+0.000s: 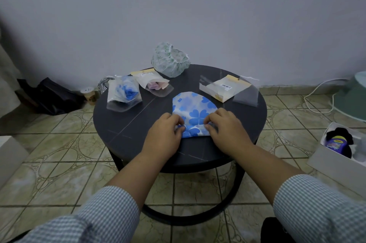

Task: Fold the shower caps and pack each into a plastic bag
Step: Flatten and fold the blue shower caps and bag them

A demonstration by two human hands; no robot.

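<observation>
One round dark table (122, 131), matte top w/ thin pale streaks, black ring-shaped base, on glazed greenish floor tiles (59, 173) patterned w/ circles. Plain pale wall (178, 5) behind. Black bag (53, 96) slumped on floor at far left; white cord (316, 88) trailing along floor at right; white box (324, 161) at right edge w/ dark items inside.

Near centre of table: blue cap (193, 110), thin white film printed w/ blue clover shapes, flattened to a half-round, near edge rolled up into a narrow fold. Left hand (164, 135) pinching left end of that fold, fingers curled tight on it. Right hand (227, 130) pinching right end, same curled hold. Both sleeves fine blue-white check.

Far left on table: clear bag (123, 94), glossy, holding a crumpled blue cap. Just right of it, second clear bag (156, 84) w/ cream header card, pinkish cap inside. Far edge: green cap (170, 60), puffy dome, white w/ small green print, unfolded. Far right: flat pack (225, 88) of clear bags, cream header, barcode sticker, one loose clear flap lying past its right side.
</observation>
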